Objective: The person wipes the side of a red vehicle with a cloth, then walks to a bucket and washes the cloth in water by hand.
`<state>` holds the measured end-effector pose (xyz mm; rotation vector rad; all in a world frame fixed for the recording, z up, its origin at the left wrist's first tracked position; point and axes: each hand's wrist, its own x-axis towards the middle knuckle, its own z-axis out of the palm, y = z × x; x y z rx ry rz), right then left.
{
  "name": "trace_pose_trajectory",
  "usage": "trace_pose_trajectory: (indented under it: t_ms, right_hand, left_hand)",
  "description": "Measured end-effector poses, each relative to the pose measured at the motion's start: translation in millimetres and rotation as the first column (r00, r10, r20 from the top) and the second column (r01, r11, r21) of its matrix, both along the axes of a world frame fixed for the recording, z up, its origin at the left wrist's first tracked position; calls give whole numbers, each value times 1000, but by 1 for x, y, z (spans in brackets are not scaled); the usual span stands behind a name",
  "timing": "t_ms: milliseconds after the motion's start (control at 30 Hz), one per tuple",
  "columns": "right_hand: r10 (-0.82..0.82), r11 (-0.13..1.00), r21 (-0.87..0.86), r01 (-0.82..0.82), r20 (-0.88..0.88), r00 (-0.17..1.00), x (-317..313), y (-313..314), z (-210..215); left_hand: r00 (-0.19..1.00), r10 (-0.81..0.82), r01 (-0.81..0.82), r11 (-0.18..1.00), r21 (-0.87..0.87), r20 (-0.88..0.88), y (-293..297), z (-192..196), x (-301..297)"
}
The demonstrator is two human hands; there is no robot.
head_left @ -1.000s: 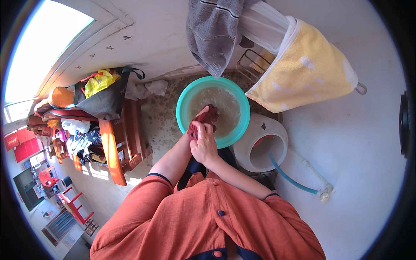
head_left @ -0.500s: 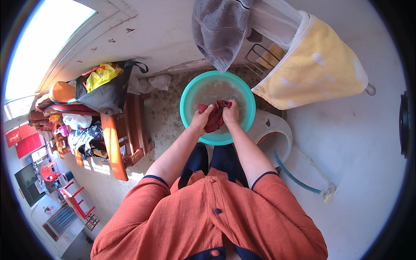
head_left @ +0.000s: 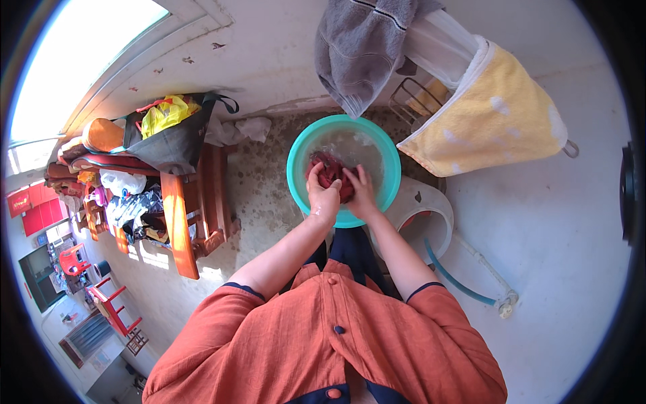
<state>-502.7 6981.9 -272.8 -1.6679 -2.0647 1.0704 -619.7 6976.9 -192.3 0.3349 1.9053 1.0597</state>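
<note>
A teal basin (head_left: 296, 160) full of soapy water stands on the speckled floor in front of me. Both my hands are in it, gripping a dark red cloth (head_left: 328, 166) that is bunched between them. My left hand (head_left: 324, 196) clutches the cloth from the left side. My right hand (head_left: 361, 188) presses on it from the right, fingers curled over the fabric. My orange shirt fills the lower part of the view.
A grey towel (head_left: 363, 47) and a yellow towel (head_left: 494, 121) hang over a rack above the basin. A white bucket (head_left: 431, 205) and a blue hose (head_left: 457, 283) lie to the right. A wooden bench (head_left: 178, 222) piled with bags and clothes stands to the left.
A second ago my hands held the red cloth lifted at the basin's near rim; they have since moved apart on it and pushed it down into the water.
</note>
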Motion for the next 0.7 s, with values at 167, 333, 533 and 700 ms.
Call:
trace_pose_trajectory:
  t_ms: [167, 333, 533, 700]
  right_hand:
    - [-135, 925, -364, -112, -587, 798, 1, -7, -29]
    - [-522, 761, -521, 386, -139, 841, 8, 6, -29]
    - [-611, 699, -394, 596, 103, 785, -3, 15, -53]
    - [29, 976, -199, 93, 537, 843, -6, 5, -74]
  left_hand:
    - [956, -35, -35, 973, 230, 291, 13, 46, 5]
    - [950, -271, 311, 878, 364, -157, 34, 20, -12]
    - [818, -542, 555, 832, 17, -190, 33, -68, -24]
    - [918, -345, 379, 908, -178, 194, 8, -73, -26]
